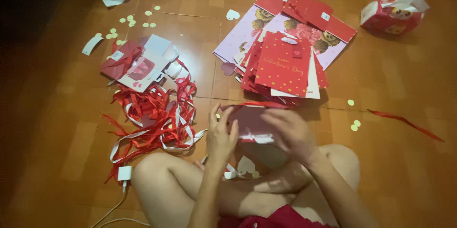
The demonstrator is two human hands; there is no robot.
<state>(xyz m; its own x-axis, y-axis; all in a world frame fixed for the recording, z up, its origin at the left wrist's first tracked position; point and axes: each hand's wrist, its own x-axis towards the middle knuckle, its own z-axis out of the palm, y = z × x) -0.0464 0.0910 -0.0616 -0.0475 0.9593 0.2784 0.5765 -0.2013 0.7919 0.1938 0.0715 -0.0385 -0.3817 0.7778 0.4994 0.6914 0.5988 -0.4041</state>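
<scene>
With our left hand [222,135] and right hand [291,132] we pinched a pale gift bag [252,124] over our lap, steadying its red ribbon handle [257,105].

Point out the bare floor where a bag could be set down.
Bare floor lies between the flat bag pile and the crumpled bag, down to the loose red ribbon. The left edge is free too. It is crowded by the ribbon heap and both hands.

Pale pink bag [252,123] w/ red handle, red gold-dotted bag [284,63], red & white ribbons [157,118], brown floor [404,90]
</scene>
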